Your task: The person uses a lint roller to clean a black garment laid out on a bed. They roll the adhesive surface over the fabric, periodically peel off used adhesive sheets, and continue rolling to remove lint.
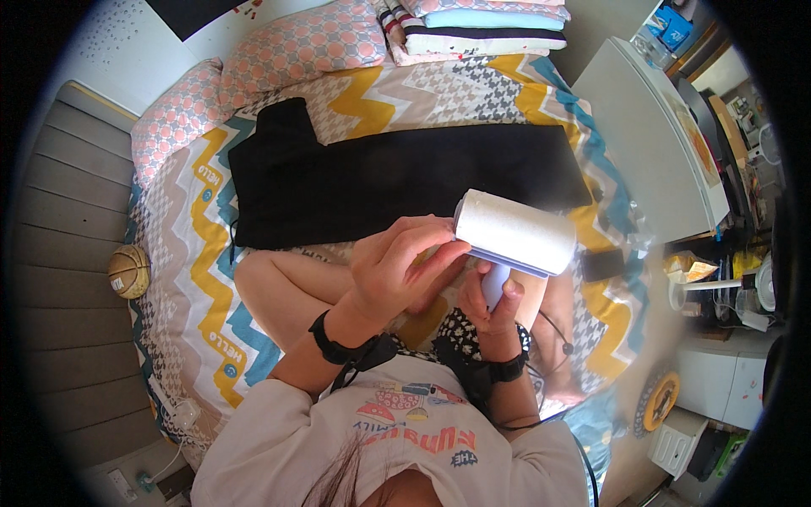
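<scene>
My right hand is wrapped around the pale lilac handle of a lint roller, holding it up over my crossed legs. The roller's white sheet faces up, and a lilac guard runs along its lower side. At the roller's left end, the thumb and fingertips of my left hand pinch its edge; whether they have a sheet's corner is too small to tell. Beyond both hands, a black garment with a drawstring lies folded flat on the bed, a short part of it sticking out at upper left.
A zigzag-patterned bed sheet lies under everything. Pillows and folded bedding are at the far end. A basketball rests at the left edge. A dark flat object lies at right, near a white cabinet. A cable runs beside my right arm.
</scene>
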A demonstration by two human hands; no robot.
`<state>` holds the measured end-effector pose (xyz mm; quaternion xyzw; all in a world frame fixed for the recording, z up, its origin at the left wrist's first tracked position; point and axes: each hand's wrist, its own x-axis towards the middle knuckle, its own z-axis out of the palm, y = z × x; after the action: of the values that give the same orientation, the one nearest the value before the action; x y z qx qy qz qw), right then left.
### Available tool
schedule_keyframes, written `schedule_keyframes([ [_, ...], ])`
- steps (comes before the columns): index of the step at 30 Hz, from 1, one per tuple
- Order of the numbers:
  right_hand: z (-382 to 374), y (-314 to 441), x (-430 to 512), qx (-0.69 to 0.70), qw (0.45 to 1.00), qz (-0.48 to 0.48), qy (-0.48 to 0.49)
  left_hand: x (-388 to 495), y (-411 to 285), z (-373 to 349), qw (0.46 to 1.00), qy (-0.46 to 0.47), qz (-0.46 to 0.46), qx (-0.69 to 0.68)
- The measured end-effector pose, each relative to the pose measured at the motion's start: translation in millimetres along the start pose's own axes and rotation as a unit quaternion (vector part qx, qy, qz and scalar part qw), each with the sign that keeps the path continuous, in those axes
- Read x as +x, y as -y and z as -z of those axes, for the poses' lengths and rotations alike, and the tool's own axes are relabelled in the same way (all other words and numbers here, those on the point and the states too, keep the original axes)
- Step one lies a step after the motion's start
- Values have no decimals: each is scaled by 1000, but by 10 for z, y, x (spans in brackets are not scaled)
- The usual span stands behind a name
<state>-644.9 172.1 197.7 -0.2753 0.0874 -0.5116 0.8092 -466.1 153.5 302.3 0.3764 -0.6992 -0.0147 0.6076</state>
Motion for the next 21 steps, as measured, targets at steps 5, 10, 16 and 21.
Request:
schedule_keyframes([
  [5, -35, 23, -5, -33, 999, 14, -25, 31, -14, 96, 998, 44, 33, -6],
  [10, -68, 43, -8, -57, 998, 22, -36, 46, -12, 107, 997, 34, 64, -9],
  [16, -109, 45, -8, -105, 993, 22, -51, 50, 1, 131, 997, 29, 55, 38],
  [21, -152, 89, -21, -154, 985, 2, -76, 69, 35, 146, 994, 21, 22, 101],
])
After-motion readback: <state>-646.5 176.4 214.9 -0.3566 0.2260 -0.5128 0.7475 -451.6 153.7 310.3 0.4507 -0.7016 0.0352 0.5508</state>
